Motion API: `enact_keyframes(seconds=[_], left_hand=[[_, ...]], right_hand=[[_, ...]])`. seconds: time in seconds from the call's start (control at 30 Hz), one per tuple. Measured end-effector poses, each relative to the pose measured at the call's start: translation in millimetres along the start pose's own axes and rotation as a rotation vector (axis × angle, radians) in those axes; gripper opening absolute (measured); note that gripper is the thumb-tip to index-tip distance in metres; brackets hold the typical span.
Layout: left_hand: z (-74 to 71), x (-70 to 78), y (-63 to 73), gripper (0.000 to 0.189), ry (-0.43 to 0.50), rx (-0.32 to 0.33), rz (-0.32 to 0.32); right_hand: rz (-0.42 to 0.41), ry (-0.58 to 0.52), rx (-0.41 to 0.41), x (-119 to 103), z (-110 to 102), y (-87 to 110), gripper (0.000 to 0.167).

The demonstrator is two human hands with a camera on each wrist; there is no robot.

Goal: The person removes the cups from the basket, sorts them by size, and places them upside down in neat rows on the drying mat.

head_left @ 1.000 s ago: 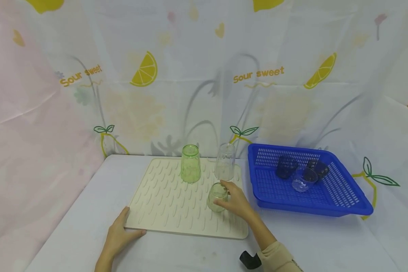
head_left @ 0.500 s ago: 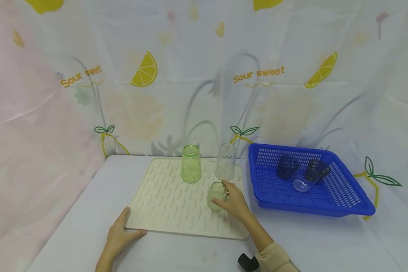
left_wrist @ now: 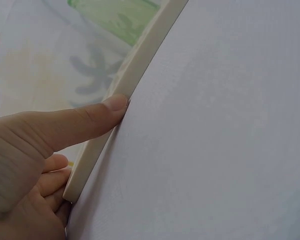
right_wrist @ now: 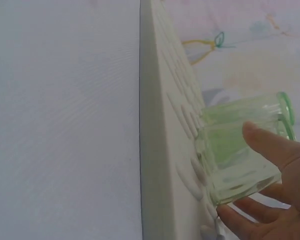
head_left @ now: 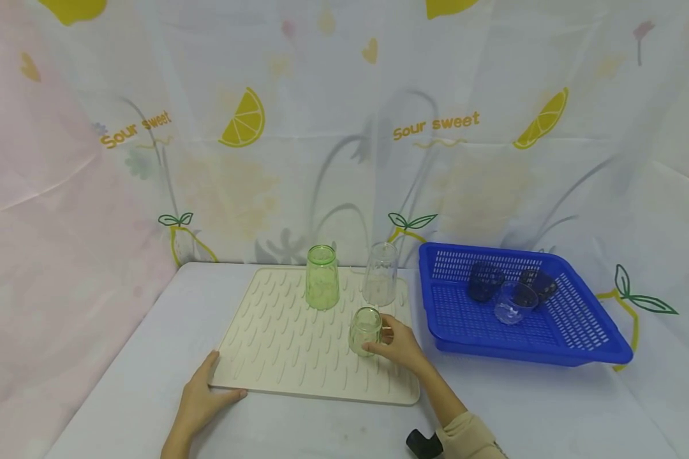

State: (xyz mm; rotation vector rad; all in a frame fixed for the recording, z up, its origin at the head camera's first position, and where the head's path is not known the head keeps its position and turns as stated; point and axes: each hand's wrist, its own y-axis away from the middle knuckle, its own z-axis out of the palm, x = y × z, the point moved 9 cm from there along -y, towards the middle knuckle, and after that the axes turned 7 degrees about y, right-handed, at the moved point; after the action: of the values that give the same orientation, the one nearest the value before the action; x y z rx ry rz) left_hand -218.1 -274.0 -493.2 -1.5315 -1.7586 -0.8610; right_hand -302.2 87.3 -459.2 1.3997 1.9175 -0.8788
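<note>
At the front left corner of a cream drying mat (head_left: 287, 357), my left hand (head_left: 201, 395) holds on, thumb against the front edge and fingers along the left side. The left wrist view shows that thumb (left_wrist: 97, 117) on the mat's edge. Near the mat's right side, my right hand (head_left: 402, 347) holds a short pale-green glass (head_left: 364, 335), its thumb on the near side and fingers on the right. The glass stands on the mat. Behind it are a tall green glass (head_left: 322, 280), narrower end up, and a tall clear glass (head_left: 381, 277).
A blue plastic basket (head_left: 459, 338) stands to the right, holding a clear glass (head_left: 513, 306) and two dark glasses. A black object (head_left: 423, 443) lies by the right sleeve. A printed cloth (head_left: 316, 178) hangs behind the table.
The right index finger has come down from the short glass's top to its right side, and the hand sits slightly lower. The glass has barely moved. The left hand stays put.
</note>
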Motion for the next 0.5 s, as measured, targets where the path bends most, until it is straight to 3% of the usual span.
enact_keyframes(seconds=[0.5], left_hand=[[-0.1, 0.0, 1.3, 0.116, 0.008, 0.005, -0.01]], right_hand=[[-0.009, -0.018, 0.008, -0.8, -0.3, 1.0, 0.064]])
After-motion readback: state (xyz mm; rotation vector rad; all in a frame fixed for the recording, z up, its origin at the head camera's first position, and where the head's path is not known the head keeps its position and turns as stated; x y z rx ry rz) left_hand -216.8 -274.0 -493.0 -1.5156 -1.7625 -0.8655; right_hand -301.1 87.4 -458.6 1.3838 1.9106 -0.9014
